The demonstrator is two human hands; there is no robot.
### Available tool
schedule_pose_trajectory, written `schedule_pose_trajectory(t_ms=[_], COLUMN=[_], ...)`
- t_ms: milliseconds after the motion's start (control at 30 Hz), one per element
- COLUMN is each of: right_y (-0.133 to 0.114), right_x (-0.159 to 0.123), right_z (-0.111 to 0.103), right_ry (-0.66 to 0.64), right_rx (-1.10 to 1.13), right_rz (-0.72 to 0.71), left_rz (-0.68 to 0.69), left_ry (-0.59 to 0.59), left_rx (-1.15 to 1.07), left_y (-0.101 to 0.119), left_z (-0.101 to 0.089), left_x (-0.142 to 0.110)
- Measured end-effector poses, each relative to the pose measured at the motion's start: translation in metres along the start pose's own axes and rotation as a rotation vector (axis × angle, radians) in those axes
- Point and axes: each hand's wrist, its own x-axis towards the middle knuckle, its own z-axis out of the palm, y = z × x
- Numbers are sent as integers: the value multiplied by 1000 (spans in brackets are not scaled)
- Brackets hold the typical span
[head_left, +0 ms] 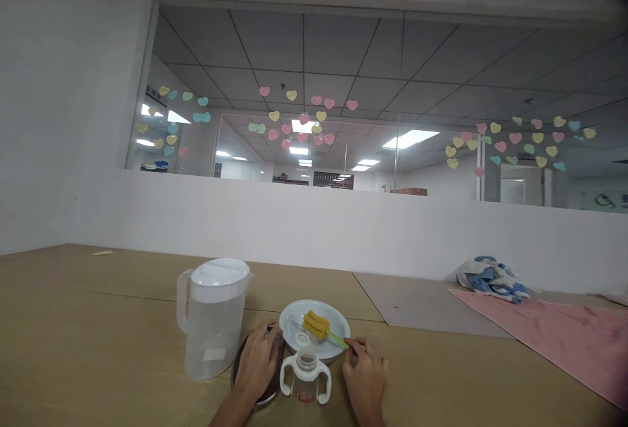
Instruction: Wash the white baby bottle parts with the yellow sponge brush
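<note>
A yellow bottle sponge brush (316, 324) lies across a white bowl (289, 335), its green handle sticking out to the right. My right hand (366, 375) pinches the end of that handle between thumb and fingers. A clear baby bottle (307, 375) with two white side handles stands uncapped between my hands, just in front of the bowl. Across a dark round dish (272, 388) with a pale rim lies my left hand (258, 365), its fingers bent around the far edge. Much of the dish is hidden by this hand.
A translucent lidded pitcher (213, 329) stands left of my left hand. A pink cloth (554, 335) and a crumpled blue-and-white cloth (493, 280) lie at the right. The wooden table (98, 348) meets a white wall below a window.
</note>
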Motion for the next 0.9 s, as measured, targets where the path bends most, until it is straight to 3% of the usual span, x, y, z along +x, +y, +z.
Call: schedule_pose_trajectory(t_ms=[400,567,900], right_y=[8,4,-2], right_x=[0,-1,0], right_z=[3,5,-5], right_ry=[112,49,-41], right_rx=[21,114,151], right_rz=[-31,-107,-43], left_rz=[19,15,14], left_ry=[22,13,18], left_rx=[-23,-23,-21], left_y=[1,1,2], left_z=[0,0,0], left_x=[0,0,-1])
